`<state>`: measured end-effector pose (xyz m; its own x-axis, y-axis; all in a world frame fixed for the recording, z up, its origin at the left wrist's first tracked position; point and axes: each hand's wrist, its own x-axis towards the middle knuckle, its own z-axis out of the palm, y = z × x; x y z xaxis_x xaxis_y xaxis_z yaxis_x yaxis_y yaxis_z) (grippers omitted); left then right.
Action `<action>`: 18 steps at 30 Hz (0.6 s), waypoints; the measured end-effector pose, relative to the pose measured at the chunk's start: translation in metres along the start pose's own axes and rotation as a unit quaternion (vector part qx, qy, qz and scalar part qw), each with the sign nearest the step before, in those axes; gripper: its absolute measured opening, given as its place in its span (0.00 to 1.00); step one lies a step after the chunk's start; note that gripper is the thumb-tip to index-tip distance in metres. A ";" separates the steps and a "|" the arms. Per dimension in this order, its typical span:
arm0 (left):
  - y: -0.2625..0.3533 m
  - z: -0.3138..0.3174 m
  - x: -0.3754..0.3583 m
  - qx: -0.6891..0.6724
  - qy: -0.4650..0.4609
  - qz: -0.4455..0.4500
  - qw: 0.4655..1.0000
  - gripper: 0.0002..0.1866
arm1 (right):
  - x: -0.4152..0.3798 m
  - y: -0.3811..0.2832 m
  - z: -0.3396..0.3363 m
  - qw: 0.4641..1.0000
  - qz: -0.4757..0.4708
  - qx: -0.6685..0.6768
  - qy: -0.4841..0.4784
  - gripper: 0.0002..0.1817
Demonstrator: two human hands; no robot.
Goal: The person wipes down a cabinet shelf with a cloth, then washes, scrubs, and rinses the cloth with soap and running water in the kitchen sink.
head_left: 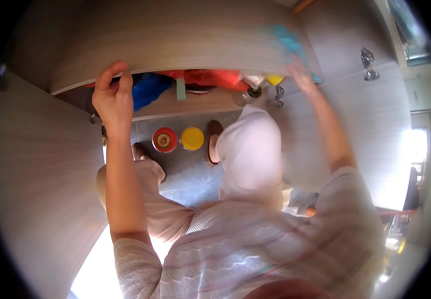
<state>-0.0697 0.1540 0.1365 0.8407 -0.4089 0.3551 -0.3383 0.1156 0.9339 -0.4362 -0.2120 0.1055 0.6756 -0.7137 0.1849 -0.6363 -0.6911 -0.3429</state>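
My left hand (pixel 113 99) is at the front edge of a wooden cabinet shelf (pixel 185 40), its fingers bent over the board and the thumb by the rim. At the shelf's right side, my right hand (pixel 302 74) is on a teal cloth (pixel 287 40) that lies against the board. Motion blurs both that hand and the cloth. Below the shelf, a blue bag (pixel 150 90) and a red bag (pixel 215 78) show in the lower compartment.
Two jars, one with a red-rimmed lid (pixel 164 140) and one with a yellow lid (pixel 192 138), stand on the floor between my feet. Open cabinet doors flank me, the right one (pixel 345 134) carrying metal hinges (pixel 369 65). A glass jar (pixel 247 97) stands in the lower compartment.
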 end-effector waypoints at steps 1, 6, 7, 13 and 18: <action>-0.003 0.003 -0.002 -0.013 -0.007 0.004 1.000 0.07 | -0.002 0.034 -0.006 0.996 0.035 -0.068 0.041 0.23; -0.005 0.001 -0.004 -0.023 -0.019 0.034 0.999 0.07 | -0.005 -0.016 0.040 0.974 0.035 -0.216 0.053 0.22; -0.007 -0.001 -0.003 0.006 -0.018 0.039 0.999 0.08 | -0.007 -0.070 0.052 0.972 0.004 -0.227 0.059 0.23; -0.001 0.016 0.004 -0.017 -0.021 0.008 1.000 0.08 | -0.007 -0.327 0.116 0.979 -0.200 -0.037 0.027 0.30; -0.002 0.037 0.010 -0.017 -0.020 0.028 0.999 0.09 | -0.004 -0.319 0.120 0.956 -0.292 -0.005 0.026 0.31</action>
<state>-0.0765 0.1165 0.1370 0.8025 -0.4369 0.4064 -0.3695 0.1710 0.9134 -0.1914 0.0250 0.1033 0.8972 -0.2098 0.3887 -0.1592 -0.9744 -0.1586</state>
